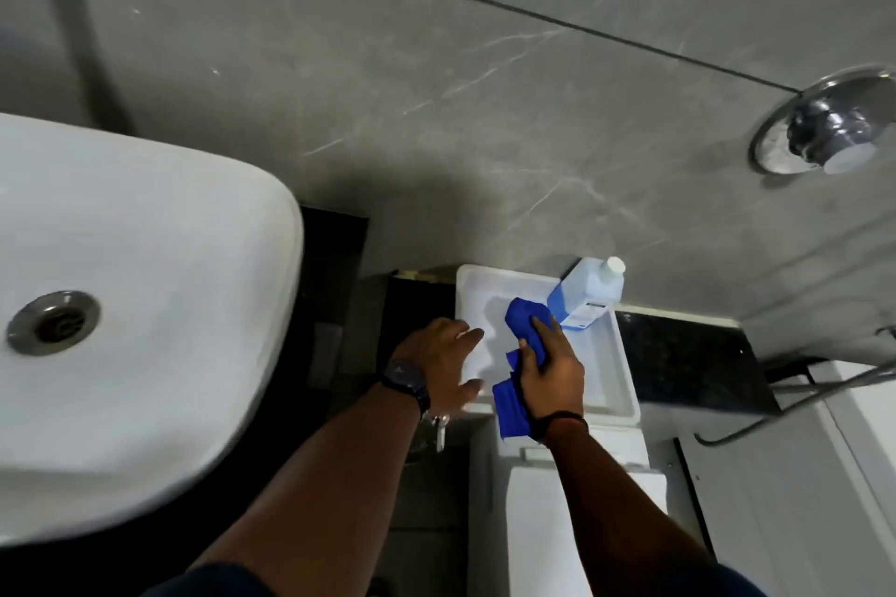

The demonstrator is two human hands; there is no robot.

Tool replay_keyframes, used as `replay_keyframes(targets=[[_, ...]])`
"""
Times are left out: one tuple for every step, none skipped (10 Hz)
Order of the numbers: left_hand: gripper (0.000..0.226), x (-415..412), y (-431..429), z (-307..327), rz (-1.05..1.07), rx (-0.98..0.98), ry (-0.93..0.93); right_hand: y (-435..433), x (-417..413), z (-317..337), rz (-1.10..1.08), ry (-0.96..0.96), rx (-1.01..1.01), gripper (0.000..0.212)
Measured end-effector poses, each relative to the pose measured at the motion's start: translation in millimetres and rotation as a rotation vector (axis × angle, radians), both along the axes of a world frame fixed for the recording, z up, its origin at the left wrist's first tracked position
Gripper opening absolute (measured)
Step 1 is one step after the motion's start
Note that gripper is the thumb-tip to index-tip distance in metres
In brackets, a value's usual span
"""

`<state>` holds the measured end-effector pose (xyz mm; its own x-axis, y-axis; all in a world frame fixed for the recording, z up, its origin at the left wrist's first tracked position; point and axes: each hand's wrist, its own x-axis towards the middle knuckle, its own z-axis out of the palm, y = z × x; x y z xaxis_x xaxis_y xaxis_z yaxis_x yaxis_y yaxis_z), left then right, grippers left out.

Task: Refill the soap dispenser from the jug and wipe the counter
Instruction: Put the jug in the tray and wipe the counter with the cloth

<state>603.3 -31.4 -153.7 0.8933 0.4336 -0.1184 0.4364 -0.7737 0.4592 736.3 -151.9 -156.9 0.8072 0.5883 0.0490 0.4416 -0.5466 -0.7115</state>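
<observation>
- Head view: the right hand (550, 371) grips a crumpled blue cloth (523, 356) on the white rimmed tabletop (616, 378).
- The left hand (439, 361), fingers spread, rests at its 9 o'clock edge.
- A translucent plastic jug with blue liquid (586, 293) lies at 1 o'clock, just beside the cloth.
- A white ceramic basin (145, 281) sits far at 9 o'clock.

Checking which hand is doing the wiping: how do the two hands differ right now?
The right hand grips a blue cloth on the white cistern lid; the left hand holds nothing, fingers spread at the lid's left edge. The left wrist wears a watch, the right a thin band.
</observation>
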Motion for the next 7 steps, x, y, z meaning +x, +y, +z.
replay_keyframes(targets=[[0.081, 32.3, 17.1, -15.3, 0.004, 0.031, 0.031, 22.2, 34.5, -17.1, 0.085, -0.034, -0.081, 0.040], [0.096, 57.1, 32.0, -42.7, -0.009, 0.102, 0.065, 47.3, 64.6, -49.1, 0.158, 0.015, -0.241, 0.047], [0.107, 60.2, 34.6, -59.6, -0.062, 0.132, 0.160, 54.0, 68.7, -66.6, 0.194, 0.054, -0.329, 0.051], [0.114, 59.6, 37.0, -79.0, -0.112, 0.155, 0.191, 55.3, 67.7, -89.8, 0.265, 0.021, -0.414, 0.056], [0.113, 56.3, 36.5, -82.0, -0.123, 0.169, 0.179, 52.1, 63.9, -97.5, 0.306, -0.002, -0.482, 0.062], [0.112, 48.3, 36.3, -68.5, -0.100, 0.151, 0.151, 48.4, 56.9, -86.6, 0.287, -0.049, -0.446, 0.066], [0.108, 41.3, 36.9, -44.5, -0.079, 0.125, 0.120, 48.8, 48.1, -60.6, 0.189, -0.087, -0.317, 0.061]])
